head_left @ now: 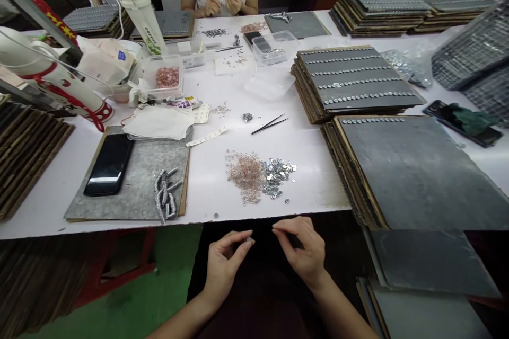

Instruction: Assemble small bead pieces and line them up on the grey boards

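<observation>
The left hand (225, 265) pinches a small silver ring (249, 240) between thumb and fingertips, just below the near edge of the white table (310, 143) and over the lap; the ring is tiny, round, metallic and pale grey, and finer detail is too small to tell; the right hand (304, 251) sits just beside it, thumb and forefinger brought together at the tip, though whether anything lies between them cannot be told.

On the table straight ahead lie two heaps touching side by side: a pile of pinkish copper rings (245, 172) on the left and a pile of silver discs (276, 172) on the right, each too many to count; one pair of black tweezers (269, 124) lies beyond them; one black phone (108, 164) rests on a grey felt board (131, 180), with a cluster of assembled silver stacks (166, 195) near that board's front edge, about five or six; to the right stand two stacks of boards, the nearer topped by a dark slate board (417, 175) bearing one row of silver pieces, the farther by a board (358, 77) bearing five rows; a second phone (461, 123) lies at the far right; across the table a person's two hands (223, 4) work close together.
</observation>
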{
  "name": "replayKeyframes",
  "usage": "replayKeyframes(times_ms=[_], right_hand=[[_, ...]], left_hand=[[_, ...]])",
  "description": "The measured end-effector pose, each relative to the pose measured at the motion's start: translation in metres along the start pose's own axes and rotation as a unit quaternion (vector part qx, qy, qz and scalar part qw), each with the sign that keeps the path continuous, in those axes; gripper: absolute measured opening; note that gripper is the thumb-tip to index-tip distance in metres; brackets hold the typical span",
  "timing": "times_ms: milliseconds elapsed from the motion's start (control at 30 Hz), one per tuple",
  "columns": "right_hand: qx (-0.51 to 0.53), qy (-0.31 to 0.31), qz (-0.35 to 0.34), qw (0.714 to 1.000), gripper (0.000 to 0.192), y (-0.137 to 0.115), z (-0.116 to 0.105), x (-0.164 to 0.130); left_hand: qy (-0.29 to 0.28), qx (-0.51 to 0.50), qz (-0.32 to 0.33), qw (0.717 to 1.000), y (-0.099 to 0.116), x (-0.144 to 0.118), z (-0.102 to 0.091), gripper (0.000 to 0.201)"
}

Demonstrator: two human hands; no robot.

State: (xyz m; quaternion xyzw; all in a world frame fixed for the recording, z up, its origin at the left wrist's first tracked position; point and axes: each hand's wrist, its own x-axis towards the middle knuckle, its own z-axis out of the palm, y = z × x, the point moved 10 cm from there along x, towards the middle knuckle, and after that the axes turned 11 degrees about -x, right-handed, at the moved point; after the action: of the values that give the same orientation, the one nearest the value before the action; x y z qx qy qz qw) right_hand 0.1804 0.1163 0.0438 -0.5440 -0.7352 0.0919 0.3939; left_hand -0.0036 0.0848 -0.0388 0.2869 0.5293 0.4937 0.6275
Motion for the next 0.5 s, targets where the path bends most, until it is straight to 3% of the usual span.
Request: replayKeyframes(times_ms=[233,433,500], right_hand=[[0.082,-0.055,0.002,0.995,0.011,-0.021,0.016,-0.001],[-0.089,0.030,-0.018,0.995,0.018,-0.004,-0.007,0.008],[-0.127,0.027,-0.009,0.992,0.019,-0.001,-0.008,0.011]], left_hand=[[0.018,-0.040,-0.010,0.999,-0.001,0.001,-0.002,0.020],[0.008,-0.052,-0.016,0.998,-0.006,-0.001,-0.003,0.018],[0.002,-0.053,-0.009,0.999,-0.004,-0.001,-0.001,0.017]])
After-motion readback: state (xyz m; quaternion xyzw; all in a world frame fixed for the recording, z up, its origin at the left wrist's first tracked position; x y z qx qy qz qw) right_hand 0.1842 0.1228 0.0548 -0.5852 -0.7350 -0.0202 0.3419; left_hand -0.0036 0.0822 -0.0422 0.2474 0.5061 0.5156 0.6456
